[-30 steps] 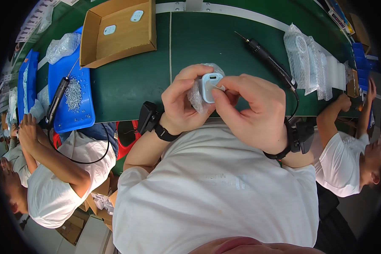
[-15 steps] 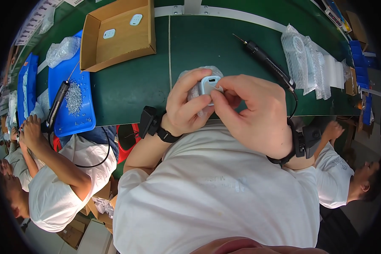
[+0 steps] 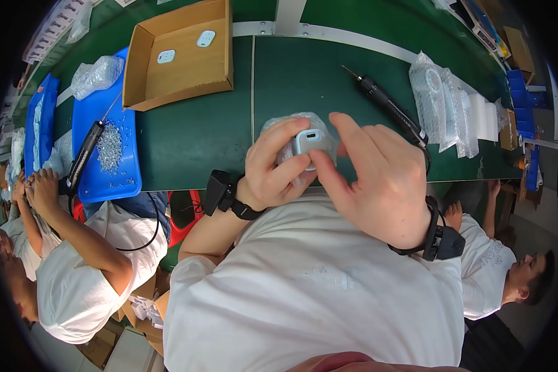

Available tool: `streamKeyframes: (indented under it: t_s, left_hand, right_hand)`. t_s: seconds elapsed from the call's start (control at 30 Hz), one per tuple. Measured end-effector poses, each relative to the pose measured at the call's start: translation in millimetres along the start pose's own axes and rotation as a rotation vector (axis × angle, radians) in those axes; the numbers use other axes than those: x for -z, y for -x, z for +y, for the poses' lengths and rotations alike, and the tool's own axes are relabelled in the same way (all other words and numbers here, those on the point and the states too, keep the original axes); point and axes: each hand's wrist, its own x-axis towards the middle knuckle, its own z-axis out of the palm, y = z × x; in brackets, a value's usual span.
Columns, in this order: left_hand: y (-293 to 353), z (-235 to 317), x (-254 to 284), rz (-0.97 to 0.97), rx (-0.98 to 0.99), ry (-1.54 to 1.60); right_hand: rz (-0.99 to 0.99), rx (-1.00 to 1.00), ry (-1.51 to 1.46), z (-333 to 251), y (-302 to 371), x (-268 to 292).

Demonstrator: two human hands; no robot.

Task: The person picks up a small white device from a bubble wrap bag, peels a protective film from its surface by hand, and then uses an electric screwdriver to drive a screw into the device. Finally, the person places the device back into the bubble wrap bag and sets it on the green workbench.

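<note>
My left hand point(image 3: 268, 168) is closed on a small, pale blue-white rounded plastic casing point(image 3: 305, 144) with a dark slot near its upper edge. Clear bubble wrap point(image 3: 321, 126) bunches behind the casing, partly hidden by my fingers; whether my left hand also grips it is unclear. My right hand point(image 3: 384, 180) is open beside the casing. Its thumb tip touches the casing's right lower side, while the index finger stands raised and apart, with nothing between them.
A cardboard tray point(image 3: 186, 88) with two similar casings stands far left. Beside it, a blue tray point(image 3: 127, 180) holds small clear parts and an electric screwdriver point(image 3: 85, 152). Another black screwdriver point(image 3: 387, 102) lies right, near bubble-wrap packets point(image 3: 433, 105). Co-workers sit on both sides.
My right index finger has lifted off the casing, and the right hand has opened. The thin greyish piece between its fingertips no longer shows. My left hand keeps its grip.
</note>
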Motion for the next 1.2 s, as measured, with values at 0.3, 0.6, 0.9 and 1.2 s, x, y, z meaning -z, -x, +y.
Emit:
streamKeyframes:
  t_s: [0.3, 0.6, 0.9, 1.2]
  left_hand:
    - [1, 4, 5, -0.091, -0.017, -0.005]
    - [-2, 6, 4, -0.055, -0.026, -0.049]
    - [-5, 9, 3, -0.066, -0.04, -0.074]
    - [-10, 12, 0, -0.065, -0.005, -0.183]
  right_hand:
    - [-0.247, -0.555, -1.16, 41, 2, -17]
    - [-0.248, -0.425, -1.251, 45, 7, -30]
    - [-0.228, -0.465, -1.319, 44, 8, -32]
    - [-0.136, -0.535, -1.423, 41, 9, -40]
